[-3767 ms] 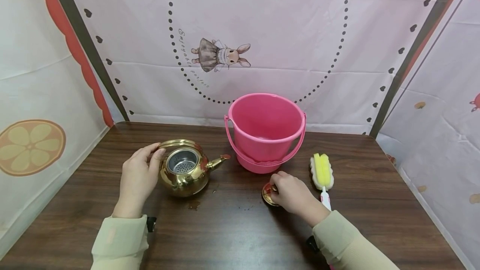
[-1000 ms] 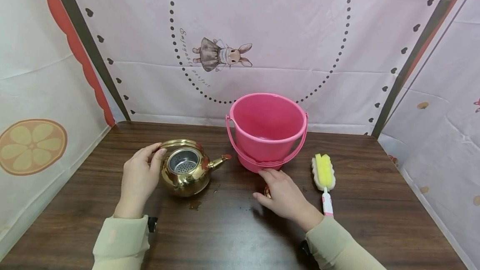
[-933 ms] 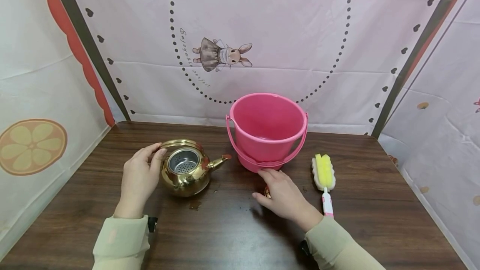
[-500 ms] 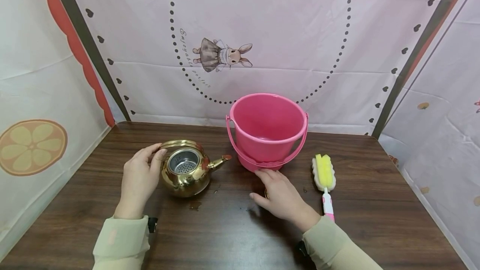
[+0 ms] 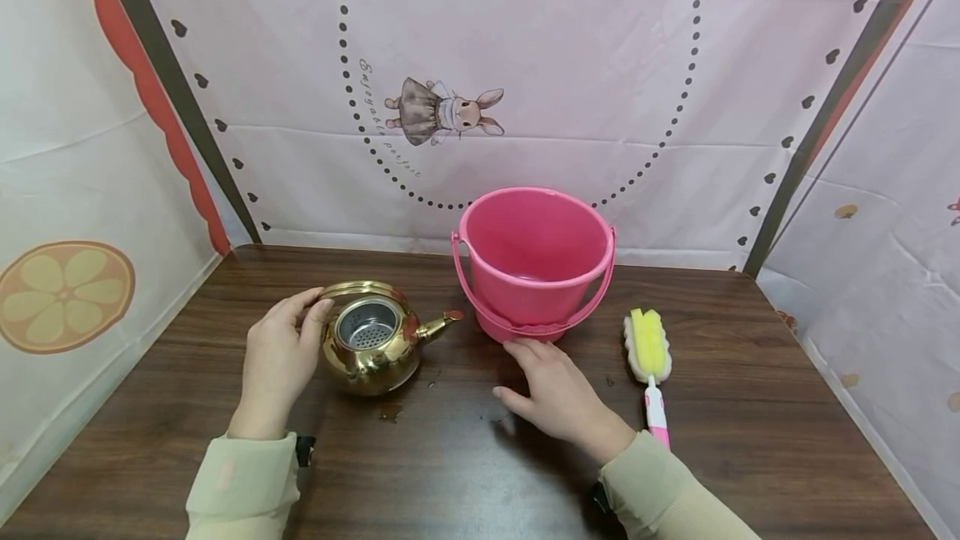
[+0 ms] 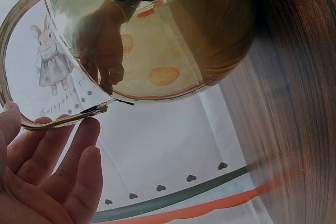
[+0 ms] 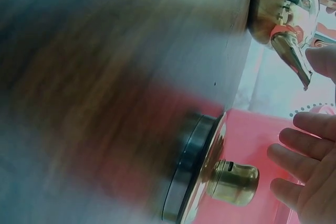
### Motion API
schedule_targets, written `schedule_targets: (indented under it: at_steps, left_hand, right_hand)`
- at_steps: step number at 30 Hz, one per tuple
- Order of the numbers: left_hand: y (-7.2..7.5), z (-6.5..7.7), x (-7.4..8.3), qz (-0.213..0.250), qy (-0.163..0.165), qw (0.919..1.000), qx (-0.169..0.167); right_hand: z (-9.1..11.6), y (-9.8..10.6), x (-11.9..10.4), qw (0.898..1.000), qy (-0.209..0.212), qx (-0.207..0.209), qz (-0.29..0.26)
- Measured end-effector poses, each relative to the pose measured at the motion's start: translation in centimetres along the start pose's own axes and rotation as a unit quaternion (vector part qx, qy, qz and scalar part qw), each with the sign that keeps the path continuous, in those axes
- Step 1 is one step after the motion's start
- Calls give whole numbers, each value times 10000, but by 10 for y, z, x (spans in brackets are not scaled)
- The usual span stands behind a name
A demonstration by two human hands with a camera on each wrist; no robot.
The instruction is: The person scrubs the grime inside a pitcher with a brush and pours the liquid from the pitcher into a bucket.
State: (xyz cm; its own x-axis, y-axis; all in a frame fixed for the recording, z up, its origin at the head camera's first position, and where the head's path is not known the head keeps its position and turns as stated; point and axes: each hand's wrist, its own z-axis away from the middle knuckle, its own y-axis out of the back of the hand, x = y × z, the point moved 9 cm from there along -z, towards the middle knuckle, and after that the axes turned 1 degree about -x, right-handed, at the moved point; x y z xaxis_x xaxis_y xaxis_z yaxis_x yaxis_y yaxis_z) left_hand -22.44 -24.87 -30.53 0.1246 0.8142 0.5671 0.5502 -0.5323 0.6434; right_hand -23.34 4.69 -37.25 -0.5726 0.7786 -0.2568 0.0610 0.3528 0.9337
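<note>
A gold teapot point(image 5: 372, 367) stands at left on the table, uncovered, with a perforated metal strainer point(image 5: 367, 336) in its mouth. My left hand point(image 5: 281, 357) pinches the rear of its arched handle point(image 6: 63, 121) between thumb and fingers. Its round lid point(image 7: 202, 177) rests on the table, knob point(image 7: 239, 183) up; in the head view my right hand hides it. That right hand point(image 5: 558, 397) hovers over the lid with fingers spread, apart from the knob in the right wrist view. Just beyond its fingertips is a pink bucket point(image 5: 525, 307).
To the right lies a brush point(image 5: 648, 348) with a yellow and white sponge head and a white and pink handle. Small wet spots point(image 5: 390, 412) mark the brown table point(image 5: 450, 482) near the teapot. Printed cloth point(image 5: 585, 90) closes off the back and sides.
Earlier my right hand pinched the lid's knob on the table; it has let go, spread its fingers and drifted slightly left. The left hand and teapot have stayed put.
</note>
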Motion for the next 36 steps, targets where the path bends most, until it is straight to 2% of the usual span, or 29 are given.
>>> schedule_targets:
  at_steps: [15, 36]
  left_hand:
    - [1, -2, 1, 47, -62, 10000, 51]
    - [1, 0, 0, 44, 26, 10000, -26]
  right_hand:
    - [-5, 3, -8, 9998, 121, 117, -76]
    - [-7, 1, -16, 9999, 101, 9, 51]
